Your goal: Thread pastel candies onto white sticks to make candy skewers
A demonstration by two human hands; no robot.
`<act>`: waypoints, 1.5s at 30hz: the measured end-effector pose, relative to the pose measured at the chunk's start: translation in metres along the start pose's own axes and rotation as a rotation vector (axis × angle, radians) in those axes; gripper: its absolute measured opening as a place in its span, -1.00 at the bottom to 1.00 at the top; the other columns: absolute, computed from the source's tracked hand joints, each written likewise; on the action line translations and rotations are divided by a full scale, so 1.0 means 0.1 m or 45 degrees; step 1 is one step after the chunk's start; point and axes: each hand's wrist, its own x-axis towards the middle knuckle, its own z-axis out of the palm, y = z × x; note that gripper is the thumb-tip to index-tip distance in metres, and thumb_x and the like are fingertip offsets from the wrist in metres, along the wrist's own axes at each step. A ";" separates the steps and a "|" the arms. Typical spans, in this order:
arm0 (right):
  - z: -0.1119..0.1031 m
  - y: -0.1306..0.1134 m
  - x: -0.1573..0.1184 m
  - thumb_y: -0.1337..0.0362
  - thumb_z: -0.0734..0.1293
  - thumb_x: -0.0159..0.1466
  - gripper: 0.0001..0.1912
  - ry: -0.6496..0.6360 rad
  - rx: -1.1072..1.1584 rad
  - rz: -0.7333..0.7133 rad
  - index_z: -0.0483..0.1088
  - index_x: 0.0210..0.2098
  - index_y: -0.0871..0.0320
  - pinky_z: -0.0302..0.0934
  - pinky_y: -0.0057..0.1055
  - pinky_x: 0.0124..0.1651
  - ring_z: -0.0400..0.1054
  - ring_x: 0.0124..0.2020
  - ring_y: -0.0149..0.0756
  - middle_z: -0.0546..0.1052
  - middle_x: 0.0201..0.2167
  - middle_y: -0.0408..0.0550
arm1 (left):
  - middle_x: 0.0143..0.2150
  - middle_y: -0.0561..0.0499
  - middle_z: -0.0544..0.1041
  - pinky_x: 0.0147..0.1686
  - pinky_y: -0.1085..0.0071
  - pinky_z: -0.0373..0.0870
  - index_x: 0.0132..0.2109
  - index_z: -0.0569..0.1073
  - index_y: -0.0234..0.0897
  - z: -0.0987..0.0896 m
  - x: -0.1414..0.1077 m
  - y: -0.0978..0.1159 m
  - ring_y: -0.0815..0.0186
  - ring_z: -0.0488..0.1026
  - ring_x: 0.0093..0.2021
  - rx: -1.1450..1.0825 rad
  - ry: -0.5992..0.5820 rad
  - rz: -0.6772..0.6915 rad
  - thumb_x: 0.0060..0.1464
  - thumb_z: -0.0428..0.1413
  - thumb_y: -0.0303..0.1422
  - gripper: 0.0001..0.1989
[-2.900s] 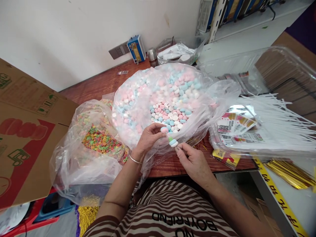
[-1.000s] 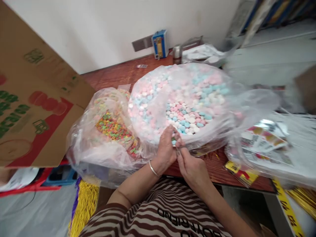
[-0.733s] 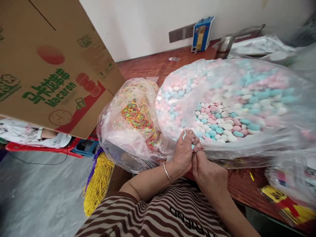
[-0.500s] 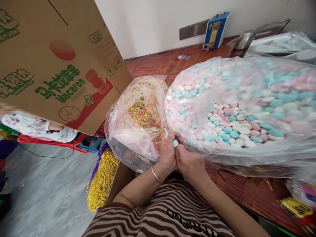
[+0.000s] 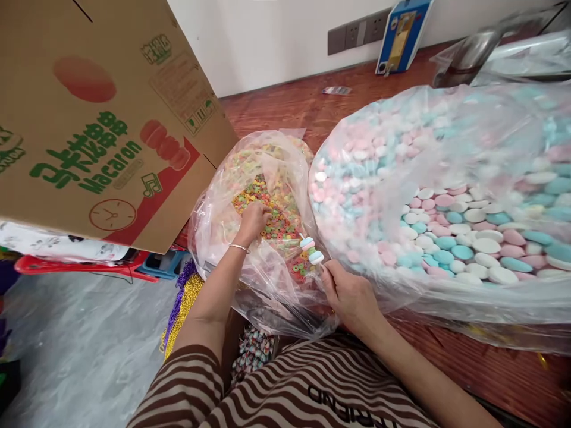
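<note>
My right hand pinches the lower end of a candy skewer, a short upright stack of pale blue, pink, green and white pieces with a thin tip on top. My left hand, with a bangle at the wrist, is inside an opened clear bag. Its fingertips are drawn together at the small ring-shaped candies in red, green, yellow and orange; whatever they pinch is too small to make out. To the right, a large clear bag holds pastel discs in pink, blue and white.
A tall printed cardboard box stands at left. Below the ring bag is a box of small wrapped pieces. Purple and gold bead strands hang beside it. A blue device and a metal container stand along the wall.
My left hand has parted from my right and moved up-left into the bag of ring candies. My right hand keeps the skewer, whose stacked pieces now show. The view has shifted slightly.
</note>
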 end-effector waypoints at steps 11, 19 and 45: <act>0.04 -0.02 0.13 0.17 0.05 0.47 -0.60 -0.071 0.043 0.069 0.40 -0.33 0.15 -0.12 -0.39 -0.47 0.33 -0.62 -0.30 0.51 -0.62 -0.08 | -0.24 -0.13 0.54 0.05 0.17 0.32 -0.32 0.48 -0.25 0.03 -0.18 0.14 0.10 0.44 -0.07 -0.094 0.039 0.026 0.00 0.10 -0.55 -0.87; -0.02 -0.08 0.26 0.20 0.08 0.45 -0.67 -0.101 0.228 0.108 0.36 -0.34 0.11 -0.11 -0.38 -0.44 0.25 -0.59 -0.31 0.46 -0.58 -0.13 | -0.33 -0.03 0.60 -0.30 0.35 0.48 -0.11 0.58 -0.30 0.04 -0.55 0.51 0.31 0.53 -0.36 -1.126 0.015 -0.247 0.08 0.23 -0.17 -0.68; -0.53 0.24 -0.37 0.18 0.13 0.42 -0.69 0.228 0.586 0.235 0.23 -0.45 0.08 0.05 -0.46 -0.44 0.18 -0.54 -0.37 0.28 -0.60 -0.23 | -0.35 0.08 0.57 -0.36 0.47 0.37 0.00 0.59 -0.20 0.12 -0.90 1.73 0.44 0.46 -0.42 -1.829 -0.232 -0.168 -0.19 0.45 -0.25 -0.46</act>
